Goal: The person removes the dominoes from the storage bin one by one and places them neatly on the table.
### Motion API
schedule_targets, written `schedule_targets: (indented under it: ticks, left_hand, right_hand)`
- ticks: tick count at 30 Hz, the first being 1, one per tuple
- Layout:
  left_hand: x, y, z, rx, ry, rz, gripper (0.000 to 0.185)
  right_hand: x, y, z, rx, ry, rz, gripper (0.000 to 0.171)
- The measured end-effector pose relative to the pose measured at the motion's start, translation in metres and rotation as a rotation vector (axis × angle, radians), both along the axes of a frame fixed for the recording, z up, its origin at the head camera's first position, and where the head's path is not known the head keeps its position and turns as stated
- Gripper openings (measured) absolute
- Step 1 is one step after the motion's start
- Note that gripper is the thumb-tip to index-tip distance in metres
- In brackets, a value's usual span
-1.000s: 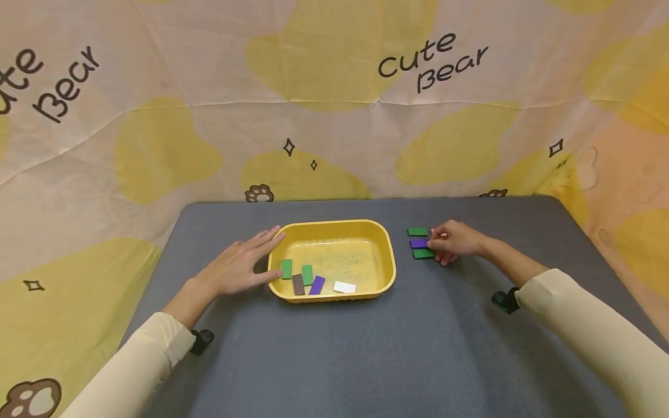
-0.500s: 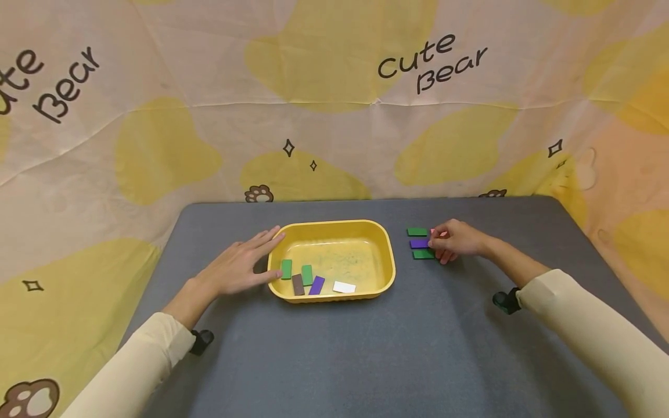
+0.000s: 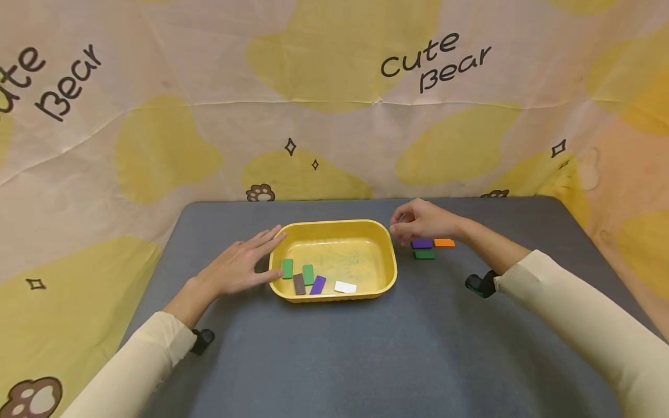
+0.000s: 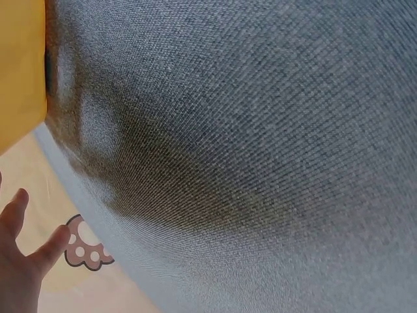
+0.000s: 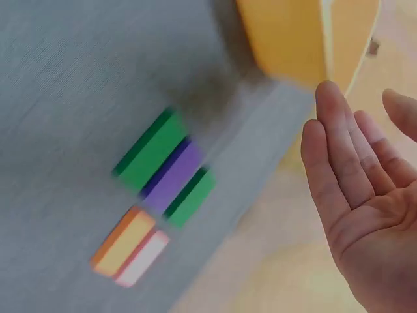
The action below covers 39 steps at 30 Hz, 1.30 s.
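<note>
A person in cream sleeves works at a grey tabletop (image 3: 334, 360) against a backdrop printed with yellow shapes and the words "cute Bear". The left hand (image 3: 237, 264) lies flat, fingers straight, its fingertips against the near-left rim of a yellow tray (image 3: 384, 247), holding nothing; the left wrist view shows only a corner of that tray, the grey cloth and a few fingers. The right hand (image 3: 420, 223) hangs above the tabletop between the tray's far-right corner and a small group of blocks, its grip empty: the right wrist view shows the palm open and the fingers loosely extended. Just below that hand lie a purple block (image 3: 421, 244) and a green block (image 3: 424, 254) side by side, with an orange block (image 3: 444, 243) beside the purple one; the wrist view, somewhat blurred, shows the purple block (image 5: 172, 176) flanked by two green ones and a pink block (image 5: 144, 259) against the orange. Inside the tray, near its front wall, sit two more green blocks (image 3: 287, 268), a brown block (image 3: 299, 284), a second purple block (image 3: 317, 285) and a white block (image 3: 345, 287).
</note>
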State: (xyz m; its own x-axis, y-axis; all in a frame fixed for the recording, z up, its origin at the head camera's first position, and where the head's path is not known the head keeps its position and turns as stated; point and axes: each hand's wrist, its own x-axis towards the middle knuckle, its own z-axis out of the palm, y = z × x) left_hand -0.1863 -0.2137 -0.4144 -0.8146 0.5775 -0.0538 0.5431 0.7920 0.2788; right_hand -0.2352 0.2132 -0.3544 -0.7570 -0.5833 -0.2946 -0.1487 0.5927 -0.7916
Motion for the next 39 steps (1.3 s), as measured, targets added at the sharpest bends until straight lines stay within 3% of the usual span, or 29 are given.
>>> schedule_targets:
  ticks: [10, 18, 32, 39]
  left_hand:
    - [-0.001, 0.001, -0.002, 0.009, 0.003, -0.004, 0.085]
    - [-0.002, 0.0, -0.001, 0.008, 0.004, -0.006, 0.085]
    - [-0.002, 0.0, -0.001, -0.005, 0.001, -0.009, 0.085]
    - [-0.002, 0.0, -0.001, 0.004, 0.009, -0.013, 0.084]
  right_hand:
    - [0.009, -0.05, -0.002, 0.026, -0.054, 0.142, 0.023]
    - [0.019, -0.078, -0.012, 0.07, -0.186, 0.271, 0.027]
    - [0.026, -0.111, -0.019, 0.19, -0.305, 0.379, 0.027]
    - [0.028, -0.12, -0.022, 0.215, -0.283, 0.427, 0.027]
